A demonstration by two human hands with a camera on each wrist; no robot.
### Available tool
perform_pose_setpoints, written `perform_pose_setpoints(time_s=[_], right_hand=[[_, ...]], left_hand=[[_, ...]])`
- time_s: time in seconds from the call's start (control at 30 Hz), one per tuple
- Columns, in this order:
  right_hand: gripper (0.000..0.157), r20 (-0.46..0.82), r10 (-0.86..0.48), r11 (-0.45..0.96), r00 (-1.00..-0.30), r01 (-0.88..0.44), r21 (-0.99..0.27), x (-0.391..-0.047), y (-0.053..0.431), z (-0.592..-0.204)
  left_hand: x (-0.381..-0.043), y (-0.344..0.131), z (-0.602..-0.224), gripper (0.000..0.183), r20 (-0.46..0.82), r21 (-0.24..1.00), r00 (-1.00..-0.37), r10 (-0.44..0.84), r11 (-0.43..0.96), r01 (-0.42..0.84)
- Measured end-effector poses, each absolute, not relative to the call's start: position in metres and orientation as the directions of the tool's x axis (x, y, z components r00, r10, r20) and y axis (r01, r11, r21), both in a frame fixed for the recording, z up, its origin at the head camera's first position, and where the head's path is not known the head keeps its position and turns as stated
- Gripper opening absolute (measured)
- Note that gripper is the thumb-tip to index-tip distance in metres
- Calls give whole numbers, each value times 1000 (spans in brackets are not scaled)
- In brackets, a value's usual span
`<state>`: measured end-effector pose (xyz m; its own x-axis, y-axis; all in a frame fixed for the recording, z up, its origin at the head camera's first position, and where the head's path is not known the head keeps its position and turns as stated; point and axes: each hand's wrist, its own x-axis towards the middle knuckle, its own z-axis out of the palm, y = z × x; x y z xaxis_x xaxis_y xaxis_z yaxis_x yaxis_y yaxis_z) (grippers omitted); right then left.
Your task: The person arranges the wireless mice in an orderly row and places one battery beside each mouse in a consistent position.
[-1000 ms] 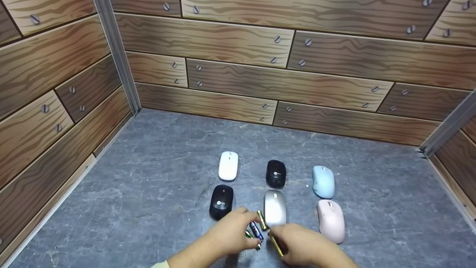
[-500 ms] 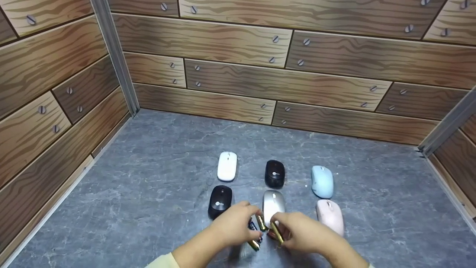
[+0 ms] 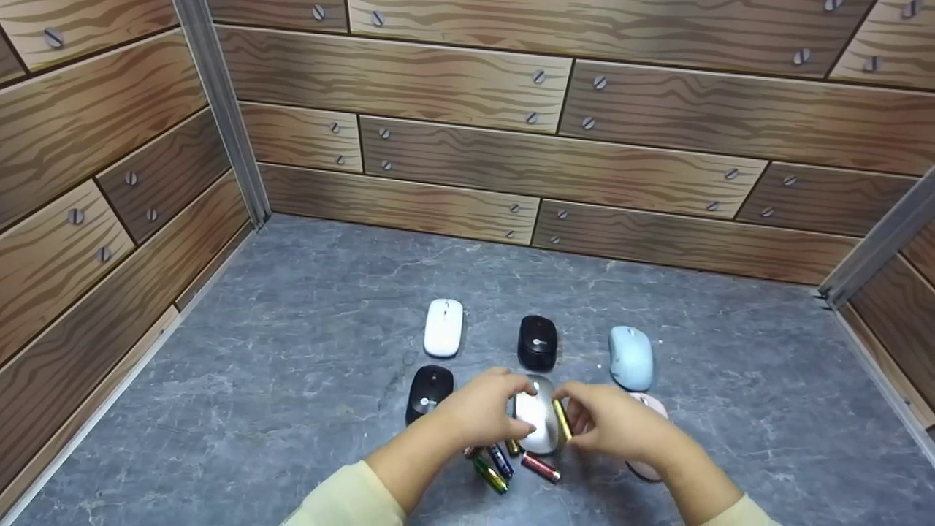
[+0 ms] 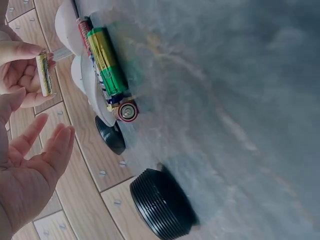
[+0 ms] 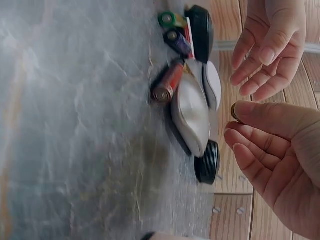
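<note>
My right hand (image 3: 617, 427) pinches a gold battery (image 3: 562, 421) between thumb and fingertips, raised above the table, as the left wrist view shows. My left hand (image 3: 482, 410) holds nothing; its fingers are spread and relaxed over the silver mouse (image 3: 542, 410), facing the right hand. Below the hands lie loose batteries: a green-and-gold one (image 3: 490, 475), a blue one (image 3: 502, 462), a red one (image 3: 540, 467) and another gold one (image 3: 513, 447), partly hidden by the mouse. The left wrist view also shows a battery's red-rimmed end (image 4: 128, 111) beside the green one.
A white mouse (image 3: 443, 328), a black mouse (image 3: 537, 342) and a light blue mouse (image 3: 631, 358) form the far row. Nearer are another black mouse (image 3: 429, 391) and a pink mouse (image 3: 652, 402), mostly covered by my right hand. Wood-patterned walls (image 3: 438, 197) enclose the grey table (image 3: 292, 365).
My left hand has moved off the batteries, forward over the silver mouse. The right hand has lifted the gold battery and carried it forward. The green, blue and red batteries now show more.
</note>
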<state>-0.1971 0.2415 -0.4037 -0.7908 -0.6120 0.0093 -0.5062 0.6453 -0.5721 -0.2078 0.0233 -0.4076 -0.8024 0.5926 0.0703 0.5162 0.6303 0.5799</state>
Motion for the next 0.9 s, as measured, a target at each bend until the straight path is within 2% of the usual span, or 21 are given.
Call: perform_pose_setpoints(time_s=[0.37,0.67,0.9], right_hand=[[47,3,-535,666,-845,-424,-614,-225,272,-395],[47,-33,-376,742,-926,-279,-610,-243,297,-385],[48,-46,-291,776,-956,-208,-596,-255,315,-379]], left_hand=[[-234,49,-397,45,83,613,-832,549,630,477],[-255,73,-390,46,40,560,-846,532,689,460],[-264,92,-389,45,30,536,-870,492,727,429]])
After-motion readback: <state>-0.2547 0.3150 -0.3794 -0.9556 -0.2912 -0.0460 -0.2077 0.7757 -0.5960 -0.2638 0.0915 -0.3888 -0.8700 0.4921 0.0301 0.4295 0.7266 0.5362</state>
